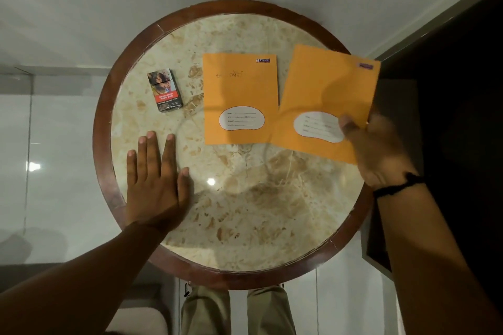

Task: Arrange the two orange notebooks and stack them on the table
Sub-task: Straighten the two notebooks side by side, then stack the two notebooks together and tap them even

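Right hand [378, 149] pinches the near right corner of the right orange notebook [329, 95], thumb on the cover beside its white label, fingers hidden underneath; hand is blurred. That notebook sits tilted, its near left corner overlapping the edge of the left orange notebook [241, 90], far right corner past the bench rim. Left orange notebook lies flat and square just left of the right hand, cover up. Left hand [155, 185] is flat on the bench [245, 212], palm down, fingers spread, holding nothing. Cigarette pack [164, 90] lies just beyond the left hand's fingertips, well apart from both notebooks. Bare marble between the two hands. Bench is round, beige marble top, dark wood rim. Glossy pale tile floor around, dark furniture beyond the right hand. Black band on the right wrist.
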